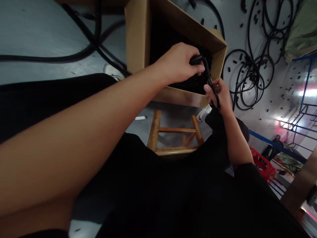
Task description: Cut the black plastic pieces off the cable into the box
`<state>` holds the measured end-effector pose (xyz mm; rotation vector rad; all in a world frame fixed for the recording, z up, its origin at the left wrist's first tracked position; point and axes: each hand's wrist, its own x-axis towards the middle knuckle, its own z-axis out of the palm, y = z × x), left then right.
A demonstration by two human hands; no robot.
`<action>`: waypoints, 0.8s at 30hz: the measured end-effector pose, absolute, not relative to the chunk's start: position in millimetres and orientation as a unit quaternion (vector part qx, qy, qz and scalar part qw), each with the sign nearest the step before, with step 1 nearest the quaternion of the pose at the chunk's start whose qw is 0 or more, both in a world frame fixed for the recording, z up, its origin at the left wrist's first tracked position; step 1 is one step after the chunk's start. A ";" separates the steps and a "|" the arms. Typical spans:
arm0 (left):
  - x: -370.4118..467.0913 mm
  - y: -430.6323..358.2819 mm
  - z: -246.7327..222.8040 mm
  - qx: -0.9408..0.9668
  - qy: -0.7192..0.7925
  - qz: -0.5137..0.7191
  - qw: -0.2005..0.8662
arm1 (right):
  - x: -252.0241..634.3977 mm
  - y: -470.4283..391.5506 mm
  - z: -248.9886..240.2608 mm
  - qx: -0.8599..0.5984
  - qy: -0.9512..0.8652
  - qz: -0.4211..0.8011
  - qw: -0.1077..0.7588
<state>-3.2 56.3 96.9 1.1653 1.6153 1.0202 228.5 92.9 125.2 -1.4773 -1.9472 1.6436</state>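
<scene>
My left hand (182,62) is closed around a short black ribbed tube (196,59), whose end sticks out past the thumb and fingers. My right hand (220,96) grips black scissors (210,79), with fingers in the looped handle. The scissor blades reach up to the tube's end and seem to meet it; whether they are parted there is too dark to tell. Both hands are over the near right part of an open cardboard box (137,36). Inside it lies a dark mass of black pieces, hard to make out.
Black hoses (257,72) lie coiled on the grey floor at the right, among scattered small black pieces. Another thick hose (49,59) runs across the left. A wooden stool (177,151) stands below the box. Blue metal racks and a red crate (264,165) are at far right.
</scene>
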 end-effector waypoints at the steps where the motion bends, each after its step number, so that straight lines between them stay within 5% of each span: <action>1: -4.5 56.0 99.4 0.472 0.656 0.401 0.432 | 229.0 93.6 124.2 -0.494 -0.660 0.558 0.095; 7: -4.0 56.0 101.1 0.436 0.669 0.398 0.452 | 232.8 95.4 120.9 -0.493 -0.660 0.562 0.069; 15: -0.1 61.5 62.1 0.296 0.548 0.598 0.505 | 231.3 92.7 133.1 -0.480 -0.740 0.471 0.013; 24: 6.5 40.4 72.0 0.369 0.551 0.479 0.575 | 227.1 83.6 142.3 -0.459 -0.800 0.385 -0.029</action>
